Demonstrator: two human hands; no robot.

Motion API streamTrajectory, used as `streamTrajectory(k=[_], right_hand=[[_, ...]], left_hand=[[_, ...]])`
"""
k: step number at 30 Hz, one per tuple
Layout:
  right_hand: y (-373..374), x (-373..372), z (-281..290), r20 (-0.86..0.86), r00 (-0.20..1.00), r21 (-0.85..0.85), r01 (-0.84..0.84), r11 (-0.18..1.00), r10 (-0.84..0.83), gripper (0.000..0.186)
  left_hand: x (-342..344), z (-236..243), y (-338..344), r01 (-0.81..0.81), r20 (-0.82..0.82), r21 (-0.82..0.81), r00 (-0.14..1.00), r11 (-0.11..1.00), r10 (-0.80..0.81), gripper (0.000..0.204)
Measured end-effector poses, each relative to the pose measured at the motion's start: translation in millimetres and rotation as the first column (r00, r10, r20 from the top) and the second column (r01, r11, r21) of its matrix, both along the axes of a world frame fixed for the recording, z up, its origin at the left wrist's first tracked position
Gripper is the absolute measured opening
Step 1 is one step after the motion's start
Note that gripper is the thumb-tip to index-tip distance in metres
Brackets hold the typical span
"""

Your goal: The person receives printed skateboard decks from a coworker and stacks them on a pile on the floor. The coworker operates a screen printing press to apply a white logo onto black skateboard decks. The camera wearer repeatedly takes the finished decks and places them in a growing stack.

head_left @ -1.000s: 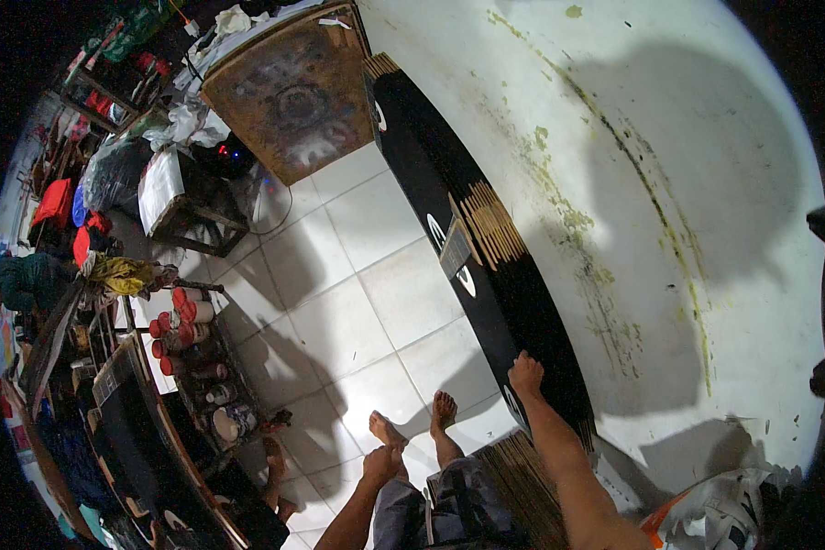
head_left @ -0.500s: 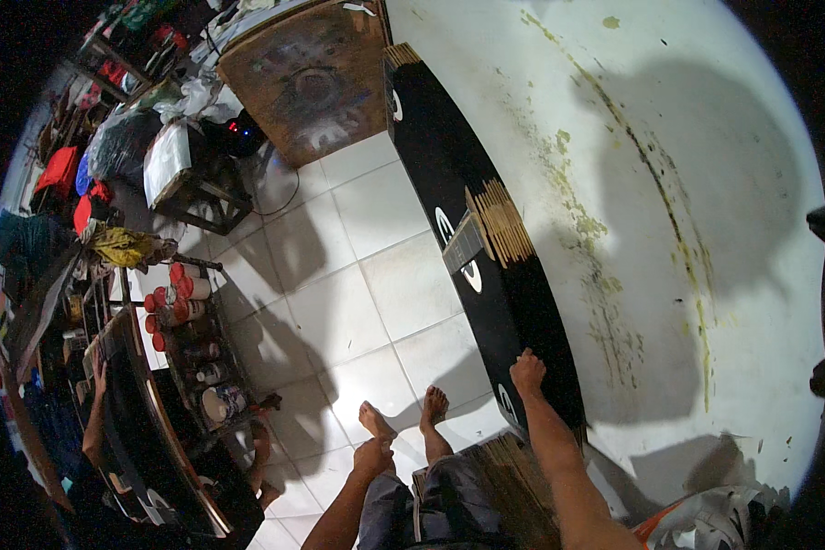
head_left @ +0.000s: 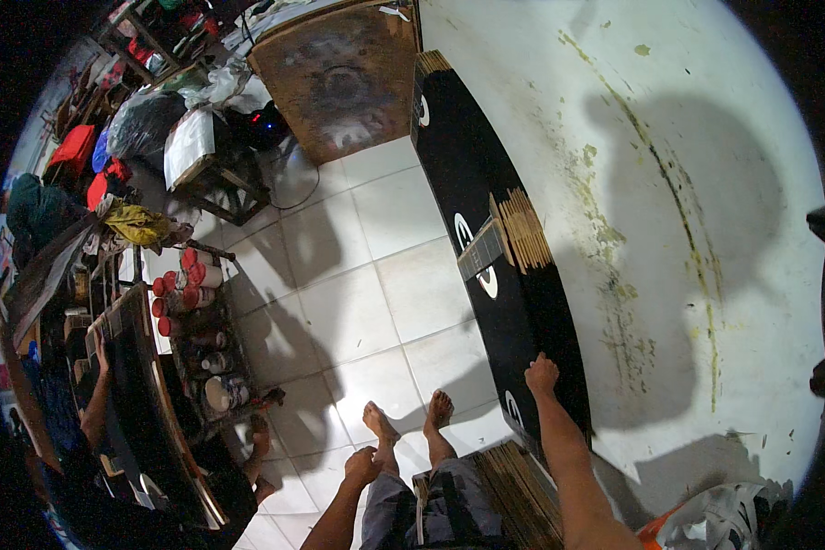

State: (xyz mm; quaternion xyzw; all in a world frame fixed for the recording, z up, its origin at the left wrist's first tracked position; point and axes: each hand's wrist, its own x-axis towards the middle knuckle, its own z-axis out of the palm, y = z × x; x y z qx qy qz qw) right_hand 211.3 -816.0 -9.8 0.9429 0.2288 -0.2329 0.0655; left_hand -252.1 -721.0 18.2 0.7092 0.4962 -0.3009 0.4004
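Long black stack point(head_left: 533, 301) runs twelve to four o'clock; our right hand point(head_left: 543, 373) rests curled on it, whether gripping we cannot tell; our left hand point(head_left: 361, 466), near six, by our knee point(head_left: 388, 486), closure unclear; red-lidded jars point(head_left: 193, 295) at nine

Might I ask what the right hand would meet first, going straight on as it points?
The right hand would likely meet the black stack first; depth is unclear, and they may be touching.
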Motion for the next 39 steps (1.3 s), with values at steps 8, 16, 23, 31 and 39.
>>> streamTrajectory(k=[8,16,23,31,39], right_hand=[[-2.8,-0.9,-5.0,-0.022,0.999,0.016,0.025,1.000,-0.024,0.026],[-13.3,6.3,-23.4,0.072,0.997,0.088,0.001,0.996,-0.007,0.029],[-12.9,8.1,-15.2,0.008,1.000,0.124,-0.006,0.992,0.005,0.026],[-10.3,7.3,-14.6,0.081,0.997,0.123,-0.006,0.992,-0.004,0.020],[-4.3,3.8,7.8,-0.054,0.997,0.101,0.063,0.993,-0.057,0.024]], left_hand=[[-20.1,-9.2,-10.1,-0.021,-0.010,-0.023,1.000,1.000,0.021,0.041],[-17.0,-5.1,-12.1,-0.069,0.027,0.021,0.997,0.997,0.069,0.041],[-12.9,-7.9,-11.2,-0.087,0.051,0.020,0.995,0.996,0.086,0.041],[-11.0,-4.7,-12.9,-0.103,0.006,0.009,0.995,0.995,0.103,0.042],[-9.2,-10.9,-17.6,-0.051,0.042,0.032,0.998,0.998,0.049,0.039]])
